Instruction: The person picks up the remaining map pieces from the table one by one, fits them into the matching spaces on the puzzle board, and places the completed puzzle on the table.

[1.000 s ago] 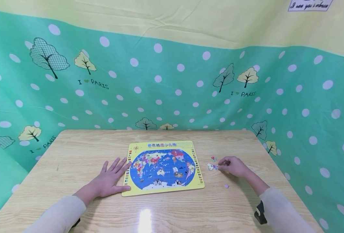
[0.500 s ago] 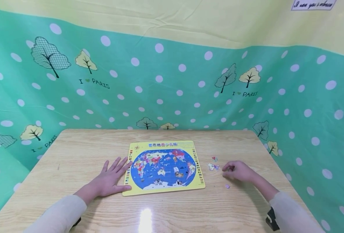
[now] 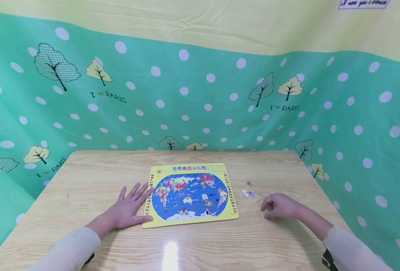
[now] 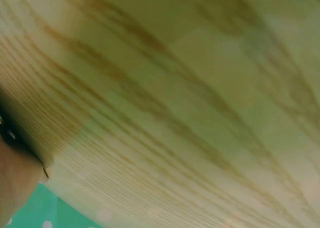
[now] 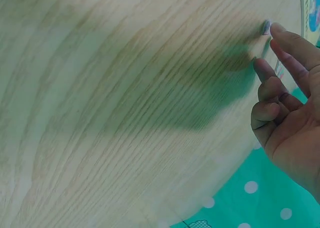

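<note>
A yellow-bordered world map puzzle board (image 3: 231, 215) lies on the table. My left hand (image 3: 126, 210) is spread flat, its fingertips and thumb resting on the board's left edge. To the right of the board, my right hand (image 3: 281, 206) is low over the table, thumb and fingers bent and apart. A small purple puzzle piece (image 3: 265, 217) sits right at its thumb tip, partly covered in the head view. In the right wrist view, this piece (image 5: 266, 27) is beside one fingertip, with a gap to the other fingers.
Between board and right hand lie a white and purple puzzle piece group (image 3: 248, 193) and a red and teal piece (image 3: 250, 184). A green dotted cloth (image 3: 193, 109) hangs behind the wooden table (image 3: 118, 248). The left wrist view shows mostly tabletop (image 4: 165, 112).
My right hand has drawn back from the white and purple pieces, moving right and toward me to the small purple piece. The left hand stays on the board.
</note>
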`<move>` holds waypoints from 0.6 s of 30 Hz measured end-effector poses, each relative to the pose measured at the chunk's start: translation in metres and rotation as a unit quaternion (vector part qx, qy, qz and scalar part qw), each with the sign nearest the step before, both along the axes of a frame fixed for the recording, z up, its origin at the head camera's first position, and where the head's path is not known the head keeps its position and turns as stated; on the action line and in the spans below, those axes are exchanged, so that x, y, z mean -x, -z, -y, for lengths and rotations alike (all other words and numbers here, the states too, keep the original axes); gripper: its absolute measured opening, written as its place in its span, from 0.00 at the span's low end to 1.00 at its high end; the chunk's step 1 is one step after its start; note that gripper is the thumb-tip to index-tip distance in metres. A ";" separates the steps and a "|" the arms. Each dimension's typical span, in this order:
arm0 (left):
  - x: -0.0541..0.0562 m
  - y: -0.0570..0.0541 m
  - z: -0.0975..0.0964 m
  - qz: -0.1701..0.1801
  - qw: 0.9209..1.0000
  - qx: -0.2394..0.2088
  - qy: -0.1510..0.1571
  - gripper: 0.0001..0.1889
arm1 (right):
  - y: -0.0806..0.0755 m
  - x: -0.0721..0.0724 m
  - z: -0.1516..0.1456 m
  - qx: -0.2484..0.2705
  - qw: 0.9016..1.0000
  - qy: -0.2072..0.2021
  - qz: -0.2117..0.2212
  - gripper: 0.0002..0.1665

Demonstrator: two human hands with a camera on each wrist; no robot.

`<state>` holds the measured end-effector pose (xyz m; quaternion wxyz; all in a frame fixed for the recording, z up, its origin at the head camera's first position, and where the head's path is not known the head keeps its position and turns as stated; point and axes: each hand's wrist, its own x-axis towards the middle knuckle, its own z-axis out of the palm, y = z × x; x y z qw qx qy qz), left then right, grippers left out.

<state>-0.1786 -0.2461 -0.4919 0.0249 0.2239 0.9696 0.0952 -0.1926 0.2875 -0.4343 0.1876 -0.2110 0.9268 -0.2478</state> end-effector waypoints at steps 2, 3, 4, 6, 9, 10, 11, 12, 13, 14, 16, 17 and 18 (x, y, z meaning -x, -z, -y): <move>0.000 0.000 0.000 0.000 1.000 -0.001 0.000 0.48 | 0.000 -0.002 0.000 -0.009 1.000 0.001 0.000 0.10; 0.000 0.000 0.000 0.001 1.000 -0.002 0.000 0.48 | 0.000 -0.003 -0.001 -0.012 1.000 0.003 0.000 0.09; 0.000 0.000 0.000 0.001 1.000 -0.003 0.000 0.48 | 0.001 -0.003 -0.001 -0.016 1.000 0.002 -0.001 0.09; 0.000 0.000 0.000 0.001 1.000 -0.005 0.001 0.48 | 0.001 -0.005 -0.001 -0.020 1.000 0.004 -0.004 0.08; 0.000 0.000 0.001 -0.001 1.000 -0.005 0.002 0.48 | 0.002 -0.006 -0.002 -0.024 1.000 0.002 -0.017 0.06; 0.000 0.000 0.001 -0.002 1.000 -0.005 0.003 0.48 | 0.003 -0.007 -0.001 -0.026 0.999 0.001 -0.022 0.06; 0.000 0.000 0.001 -0.002 1.000 -0.004 0.002 0.48 | 0.003 -0.007 -0.001 -0.027 0.999 0.001 -0.026 0.06; 0.000 0.000 0.001 -0.002 1.000 -0.004 0.003 0.48 | 0.004 -0.008 -0.001 -0.027 0.999 0.001 -0.030 0.05; 0.000 0.000 0.001 -0.002 1.000 -0.004 0.003 0.48 | 0.004 -0.008 -0.001 -0.029 0.999 0.001 -0.034 0.05; 0.000 0.000 0.000 -0.002 1.000 -0.004 0.003 0.48 | 0.004 -0.009 -0.001 -0.030 0.999 0.000 -0.038 0.04; -0.001 0.000 0.000 -0.001 1.000 -0.005 0.002 0.48 | 0.004 -0.009 -0.001 -0.031 0.999 -0.002 -0.044 0.04; -0.001 0.000 0.000 0.000 1.000 -0.006 0.002 0.48 | 0.004 -0.010 -0.001 -0.032 0.998 -0.002 -0.047 0.03; -0.001 0.000 0.000 0.002 1.000 -0.008 0.002 0.48 | 0.004 -0.010 0.000 -0.032 0.998 -0.003 -0.049 0.03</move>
